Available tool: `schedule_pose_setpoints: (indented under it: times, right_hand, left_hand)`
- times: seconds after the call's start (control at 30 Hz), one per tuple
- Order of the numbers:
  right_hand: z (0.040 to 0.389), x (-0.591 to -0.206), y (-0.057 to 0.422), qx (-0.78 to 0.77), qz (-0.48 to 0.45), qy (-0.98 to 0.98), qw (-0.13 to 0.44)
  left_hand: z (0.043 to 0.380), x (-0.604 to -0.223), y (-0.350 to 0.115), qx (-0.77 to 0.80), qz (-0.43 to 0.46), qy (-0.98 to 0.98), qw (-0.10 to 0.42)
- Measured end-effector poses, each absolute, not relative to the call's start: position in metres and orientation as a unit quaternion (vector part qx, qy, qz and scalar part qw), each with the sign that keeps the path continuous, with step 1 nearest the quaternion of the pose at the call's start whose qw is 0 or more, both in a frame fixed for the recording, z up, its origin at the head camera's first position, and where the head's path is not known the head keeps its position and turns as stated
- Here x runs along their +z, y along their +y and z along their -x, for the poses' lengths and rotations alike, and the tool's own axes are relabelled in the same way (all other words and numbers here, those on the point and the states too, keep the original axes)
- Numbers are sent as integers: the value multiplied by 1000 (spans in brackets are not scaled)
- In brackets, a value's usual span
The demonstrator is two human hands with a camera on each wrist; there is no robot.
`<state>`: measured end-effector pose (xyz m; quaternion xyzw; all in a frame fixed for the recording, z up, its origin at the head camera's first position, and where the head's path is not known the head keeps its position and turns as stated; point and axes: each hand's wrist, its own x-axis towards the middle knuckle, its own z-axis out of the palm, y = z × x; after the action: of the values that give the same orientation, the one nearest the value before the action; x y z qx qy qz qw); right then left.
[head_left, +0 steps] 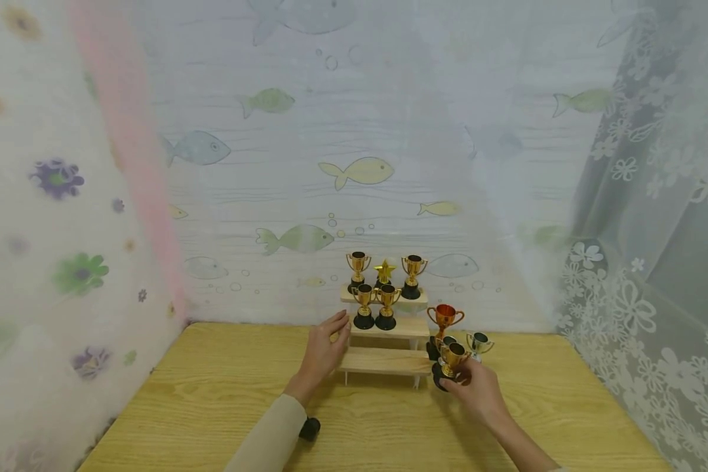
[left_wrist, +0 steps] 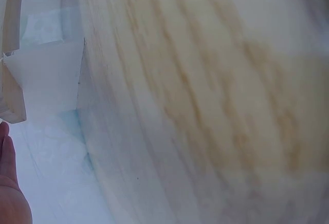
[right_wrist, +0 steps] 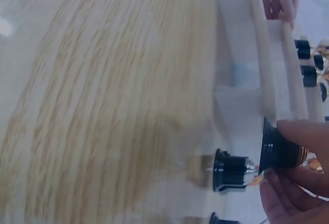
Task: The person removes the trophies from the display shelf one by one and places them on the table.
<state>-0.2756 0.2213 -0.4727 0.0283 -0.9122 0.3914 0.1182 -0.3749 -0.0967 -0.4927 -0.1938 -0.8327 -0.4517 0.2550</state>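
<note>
Shelves (head_left: 383, 362) bear four gold cups (head_left: 364, 300) (right hand (head_left: 479, 391) grips another cup (head_left: 449, 368)).

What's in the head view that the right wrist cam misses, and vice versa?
Head only: the fish-print backdrop, the star-topped trophy, the left sleeve and a small dark object beside it.

Right wrist only: broad faces of the stand's white supports, and a bright glare spot at the picture's left edge.

Both: the right hand holding a gold trophy, the left hand at the wooden stand, and the table.
</note>
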Motion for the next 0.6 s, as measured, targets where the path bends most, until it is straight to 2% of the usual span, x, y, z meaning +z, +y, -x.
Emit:
schedule_pose_setpoints:
  times: [0.6]
  right_hand:
    - [288, -491, 234, 391, -3, -917, 80]
  left_hand:
    - [374, -491, -96, -448, 196, -834, 256]
